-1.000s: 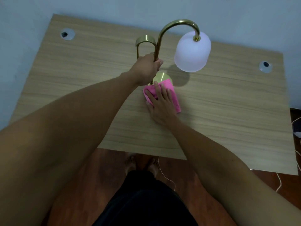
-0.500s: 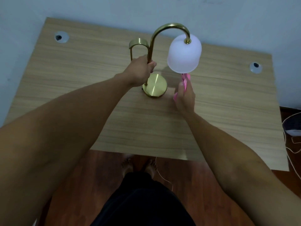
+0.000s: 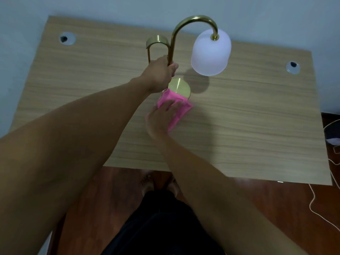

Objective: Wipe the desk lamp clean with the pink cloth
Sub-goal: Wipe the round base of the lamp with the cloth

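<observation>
Pink cloth (image 3: 174,105) lies under the right hand (image 3: 161,116), fingers flat, pressing it against the brass lamp base (image 3: 179,87). Just beyond, the left hand (image 3: 160,74) grips the lamp's stem (image 3: 172,50), likely steadying it on the desk (image 3: 257,126).

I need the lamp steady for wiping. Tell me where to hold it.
Grip the lamp by its thin brass stem, low on the straight upright part, coming from the left as the left hand does. The shade hangs right, and the cloth covers the base edge.
</observation>
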